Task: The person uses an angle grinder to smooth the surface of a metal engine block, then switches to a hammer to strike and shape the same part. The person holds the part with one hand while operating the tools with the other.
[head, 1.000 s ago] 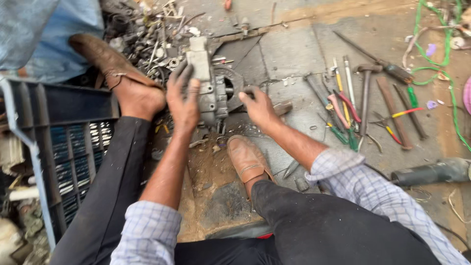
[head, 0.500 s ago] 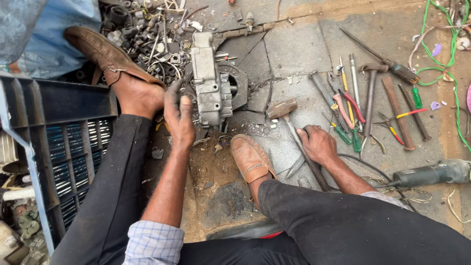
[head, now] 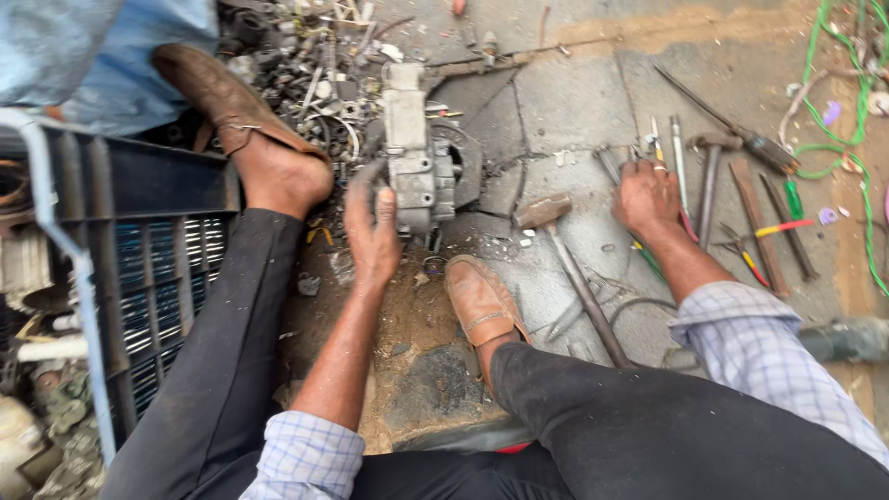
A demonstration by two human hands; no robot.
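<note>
A grey metal engine block (head: pixel 415 153) stands on the cracked concrete floor between my feet. My left hand (head: pixel 372 231) rests against its left lower side, thumb on the casing, fingers spread. Far to the right, my right hand (head: pixel 645 194) lies palm down on a row of hand tools (head: pixel 690 176), fingers curled over a few thin ones; which one it grips is hidden under the hand. A hammer (head: pixel 569 268) lies on the floor between the two hands.
A dark plastic crate (head: pixel 139 250) stands at my left. Scrap metal parts (head: pixel 306 65) pile behind the engine. Screwdrivers, a second hammer (head: pixel 711 176) and green wire (head: pixel 857 157) lie at the right. My brown shoes (head: pixel 482 301) flank the engine.
My right hand left the engine, passed the hammer and moved right onto the row of tools. The left hand stayed on the engine block.
</note>
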